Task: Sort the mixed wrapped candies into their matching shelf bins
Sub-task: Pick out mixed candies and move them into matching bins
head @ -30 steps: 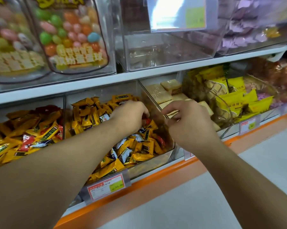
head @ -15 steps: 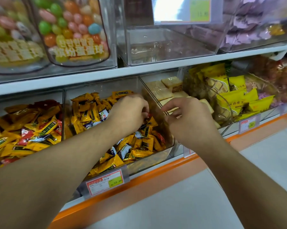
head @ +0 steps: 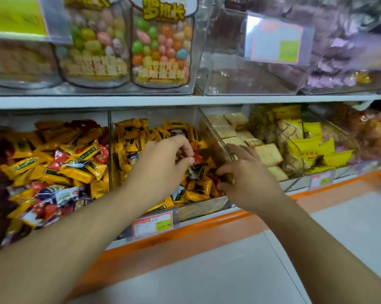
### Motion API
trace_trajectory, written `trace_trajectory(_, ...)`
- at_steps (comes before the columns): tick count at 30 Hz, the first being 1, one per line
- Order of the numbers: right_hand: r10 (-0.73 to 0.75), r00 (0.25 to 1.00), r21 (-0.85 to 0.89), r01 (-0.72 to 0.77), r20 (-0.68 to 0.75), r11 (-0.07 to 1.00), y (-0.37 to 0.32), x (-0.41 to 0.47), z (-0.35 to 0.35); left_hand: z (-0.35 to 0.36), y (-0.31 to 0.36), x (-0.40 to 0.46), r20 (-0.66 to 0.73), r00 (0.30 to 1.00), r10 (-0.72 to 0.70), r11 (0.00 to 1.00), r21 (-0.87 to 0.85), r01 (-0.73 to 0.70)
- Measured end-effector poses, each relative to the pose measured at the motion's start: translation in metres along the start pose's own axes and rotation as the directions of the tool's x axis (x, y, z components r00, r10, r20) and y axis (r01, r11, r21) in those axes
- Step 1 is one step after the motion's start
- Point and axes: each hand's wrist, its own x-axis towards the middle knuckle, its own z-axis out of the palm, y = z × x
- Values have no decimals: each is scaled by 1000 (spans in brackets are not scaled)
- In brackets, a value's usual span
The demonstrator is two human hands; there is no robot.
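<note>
Both my hands are inside the middle clear bin (head: 198,207) on the lower shelf, which is heaped with yellow wrapped candies (head: 139,137) mixed with red and white ones. My left hand (head: 163,163) has its fingers closed around red wrapped candies (head: 197,153) held above the heap. My right hand (head: 244,176) reaches down at the bin's right side, its fingertips pinching among red wrappers (head: 215,178); what it grips is hidden. The left bin (head: 53,163) holds a similar mix of yellow, red and white wrapped candies.
Right of the divider are bins of pale square biscuits (head: 266,154) and yellow packets (head: 316,150). The upper shelf carries jars of coloured balls (head: 163,47), a see-through bin (head: 240,77) and purple wrapped sweets (head: 343,69). A price tag (head: 153,223) and orange shelf edge (head: 185,235) lie below my hands.
My right hand has dropped from the divider down into the heap. My left hand stays in place holding red candies. The view has shifted, showing more of the left bin.
</note>
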Motion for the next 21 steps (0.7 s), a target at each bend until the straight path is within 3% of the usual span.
trace_trajectory(5, 12, 997, 31, -10, -75, 999, -7, 5, 8, -18, -3, -20, -45, 996, -72, 996, -53, 70)
trace_trajectory(12, 55, 924, 296, 65, -378, 953, -48, -1, -16, -70, -17, -58, -139, 984, -115, 980, -180, 89)
trace_trajectory(16, 43, 961, 539, 116, -273, 835, -103, -7, -22, -108, -40, -90, -168, 969, -181, 967, -211, 144)
trace_trajectory(21, -131, 980, 684, 200, -152, 701, -189, -18, -19, -162, -80, -127, -256, 919, -299, 947, -196, 253)
